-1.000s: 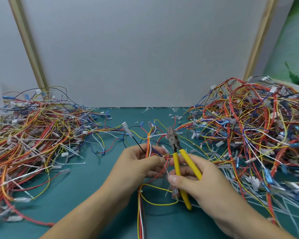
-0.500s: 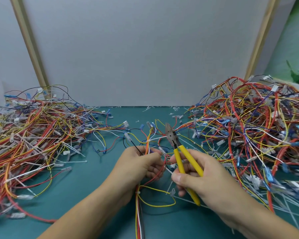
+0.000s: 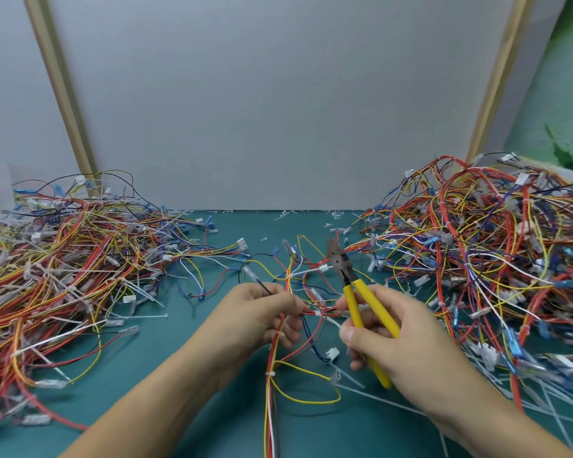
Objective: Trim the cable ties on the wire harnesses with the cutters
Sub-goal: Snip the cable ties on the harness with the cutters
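Observation:
My left hand [image 3: 262, 320] grips a wire harness [image 3: 280, 368] of red, yellow, white and blue wires above the green table mat. A white cable tie [image 3: 318, 314] sits on the bundle between my hands, with a thin white tail slanting down to the right. My right hand [image 3: 397, 338] holds yellow-handled cutters [image 3: 361, 299], whose grey jaws point up and away, above the tie and apart from it. The jaws look nearly closed. The harness runs down toward me with a yellow loop at the bottom.
A large heap of harnesses [image 3: 63, 279] covers the left of the mat [image 3: 212, 325]. A taller heap [image 3: 497, 259] fills the right, with loose white tie tails [image 3: 543, 408] in front of it. Cut tie scraps lie along the grey back wall [image 3: 278, 110].
My hands have moved apart a little and the bundle between them is stretched out, which shows the white cable tie. The cutters stay upright in my right hand.

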